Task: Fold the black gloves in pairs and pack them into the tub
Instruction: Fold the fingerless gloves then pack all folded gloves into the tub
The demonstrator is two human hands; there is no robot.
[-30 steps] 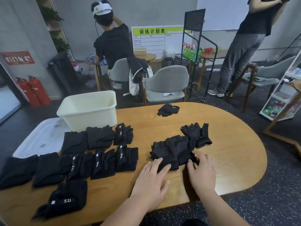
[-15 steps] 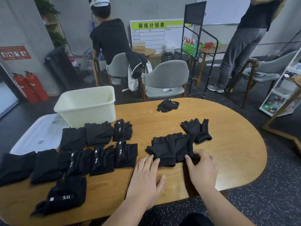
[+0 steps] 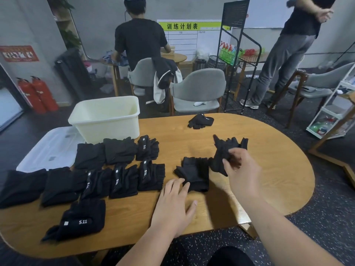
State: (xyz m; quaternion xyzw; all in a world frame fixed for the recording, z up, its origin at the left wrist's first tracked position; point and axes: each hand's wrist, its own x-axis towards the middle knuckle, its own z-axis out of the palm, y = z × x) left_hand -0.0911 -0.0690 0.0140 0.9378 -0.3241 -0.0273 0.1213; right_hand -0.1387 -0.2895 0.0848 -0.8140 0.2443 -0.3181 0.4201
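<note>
My right hand (image 3: 243, 170) grips a black glove (image 3: 222, 152) and holds it lifted above the wooden table (image 3: 269, 179). Below it lies another black glove (image 3: 195, 172), flat on the table, and the fingertips of my left hand (image 3: 175, 204) rest on its near edge with fingers spread. Several folded black glove pairs (image 3: 119, 169) lie in rows at the left, one marked 5.11 (image 3: 82, 219) nearest me. A single loose glove (image 3: 200, 121) lies at the far side. The cream tub (image 3: 107, 120) stands at the back left, with nothing visible inside.
A clear plastic lid (image 3: 48, 148) lies left of the tub. Grey chairs (image 3: 199, 91) stand behind the table, and a black wire rack (image 3: 236, 54) behind them. One person (image 3: 141, 41) stands at a far table, another person (image 3: 288, 50) at the right.
My right hand took hold of the right-hand glove and lifted it off the table. My left hand slid slightly back, staying on the near edge of the other glove.
</note>
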